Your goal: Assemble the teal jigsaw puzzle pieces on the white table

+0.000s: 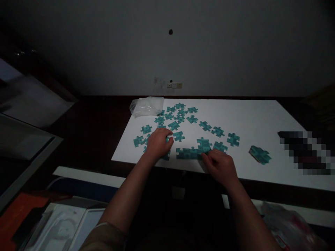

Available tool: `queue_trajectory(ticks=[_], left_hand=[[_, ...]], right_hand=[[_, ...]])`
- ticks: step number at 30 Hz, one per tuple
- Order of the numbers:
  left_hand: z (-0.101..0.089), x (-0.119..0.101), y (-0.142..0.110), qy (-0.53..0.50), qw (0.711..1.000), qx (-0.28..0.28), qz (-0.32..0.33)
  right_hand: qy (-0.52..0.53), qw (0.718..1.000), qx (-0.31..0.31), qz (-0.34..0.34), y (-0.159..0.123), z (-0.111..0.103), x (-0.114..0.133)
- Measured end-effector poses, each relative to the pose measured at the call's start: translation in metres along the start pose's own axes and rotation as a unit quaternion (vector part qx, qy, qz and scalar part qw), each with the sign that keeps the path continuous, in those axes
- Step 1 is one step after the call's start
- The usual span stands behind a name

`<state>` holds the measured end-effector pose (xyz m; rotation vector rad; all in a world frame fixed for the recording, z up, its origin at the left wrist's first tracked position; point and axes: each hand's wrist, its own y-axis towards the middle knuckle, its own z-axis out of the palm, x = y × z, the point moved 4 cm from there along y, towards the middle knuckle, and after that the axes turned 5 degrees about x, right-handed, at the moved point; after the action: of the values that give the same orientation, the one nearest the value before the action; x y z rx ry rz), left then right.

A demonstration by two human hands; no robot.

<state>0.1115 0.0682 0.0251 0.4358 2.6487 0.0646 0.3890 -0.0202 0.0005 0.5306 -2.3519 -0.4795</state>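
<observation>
Several teal jigsaw pieces [180, 116] lie scattered on a white board [251, 118]. A short joined row of pieces [188, 153] sits near the board's front edge. My left hand [157, 143] is curled over loose pieces at the front left, fingertips closed on one piece [167, 139]. My right hand [220, 167] rests at the right end of the joined row, fingers pinched on its edge.
A crumpled clear plastic bag [146, 106] lies at the board's back left corner. A small stack of teal pieces [260, 154] sits to the right. A dark pixelated object [306, 150] lies at the far right. The board rests on a dark table.
</observation>
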Motion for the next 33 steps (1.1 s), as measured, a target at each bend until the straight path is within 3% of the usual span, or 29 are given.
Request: queue_trajectory(ticks=[6,9,12,21,33], left_hand=[[-0.038,0.08,-0.028,-0.002,0.988,-0.106,-0.112],[-0.053,0.115,-0.034,0.003,0.982,-0.114,-0.15],[-0.056,0.134,-0.031,-0.007,0.984,-0.093,-0.152],[-0.046,0.14,-0.009,-0.05,0.996,-0.05,-0.061],[-0.038,0.142,-0.009,-0.15,0.983,-0.103,-0.005]], right_hand=[[-0.021,0.999,-0.019,-0.038,0.0,0.0,0.002],[-0.024,0.999,-0.019,-0.043,0.0,-0.001,0.003],[-0.028,0.998,-0.018,-0.045,0.0,-0.001,0.003],[-0.043,0.998,-0.007,-0.039,-0.001,0.0,0.002],[-0.039,0.998,0.005,-0.048,0.003,-0.002,0.008]])
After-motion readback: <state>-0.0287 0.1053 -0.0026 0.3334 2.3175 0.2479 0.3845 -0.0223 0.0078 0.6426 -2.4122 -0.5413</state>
